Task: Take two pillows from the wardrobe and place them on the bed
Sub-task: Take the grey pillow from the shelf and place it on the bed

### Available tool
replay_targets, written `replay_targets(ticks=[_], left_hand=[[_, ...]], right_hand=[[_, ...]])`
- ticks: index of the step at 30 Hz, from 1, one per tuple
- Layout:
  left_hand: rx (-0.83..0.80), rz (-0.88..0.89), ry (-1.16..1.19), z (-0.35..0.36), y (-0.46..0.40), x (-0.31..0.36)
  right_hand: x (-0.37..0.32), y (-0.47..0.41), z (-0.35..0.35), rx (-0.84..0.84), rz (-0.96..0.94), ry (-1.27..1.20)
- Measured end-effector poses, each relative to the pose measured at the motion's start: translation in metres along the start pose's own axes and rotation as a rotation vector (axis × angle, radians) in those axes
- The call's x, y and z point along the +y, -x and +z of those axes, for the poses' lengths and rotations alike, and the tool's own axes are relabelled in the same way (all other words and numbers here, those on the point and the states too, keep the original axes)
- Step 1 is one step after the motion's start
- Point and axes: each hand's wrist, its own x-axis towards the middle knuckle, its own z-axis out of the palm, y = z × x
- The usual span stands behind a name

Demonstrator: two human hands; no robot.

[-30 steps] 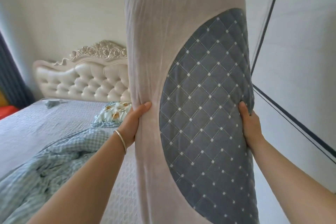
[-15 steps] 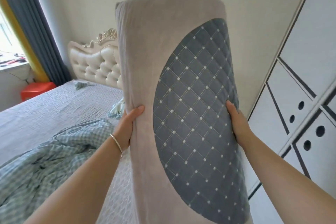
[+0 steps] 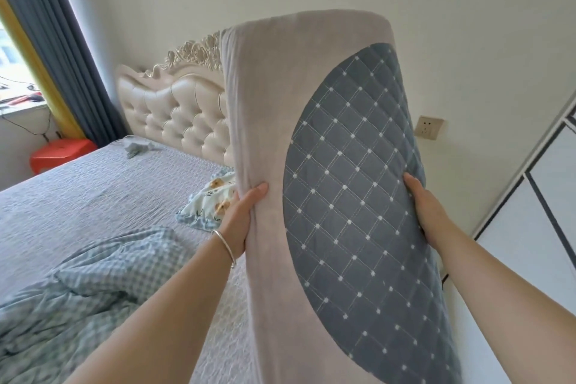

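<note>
Pillow (image 3: 311,140) stands on end, long axis upright; we clamp left hand (image 3: 240,221) and right hand (image 3: 428,212) on its sides; bed (image 3: 78,196) lies left.

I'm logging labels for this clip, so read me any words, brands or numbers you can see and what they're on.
None can be read.
The pillow shows only a stitched diamond pattern.
The wall socket bears no legible marking.
Items on the windowsill are too blurred to tell.
</note>
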Motion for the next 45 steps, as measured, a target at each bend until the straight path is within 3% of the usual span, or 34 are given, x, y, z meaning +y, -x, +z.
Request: replay_targets(ticks=[8, 17, 28, 45], left_hand=[[0.188, 0.015, 0.076, 0.025, -0.132, -0.024], [0.385, 0.053, 0.213, 0.041, -0.240, -0.021], [0.623, -0.018, 0.334, -0.019, -0.299, -0.056], [0.986, -0.133, 0.435, -0.076, -0.451, -0.102]], right_hand=[[-0.022, -0.176, 0.035, -0.186, -0.059, 0.051], [-0.065, -0.347, 0.112, -0.450, 0.011, 0.168], [-0.031, -0.437, 0.238, -0.644, 0.088, 0.402], [0.042, -0.596, 0.411, -0.866, 0.211, 0.543]])
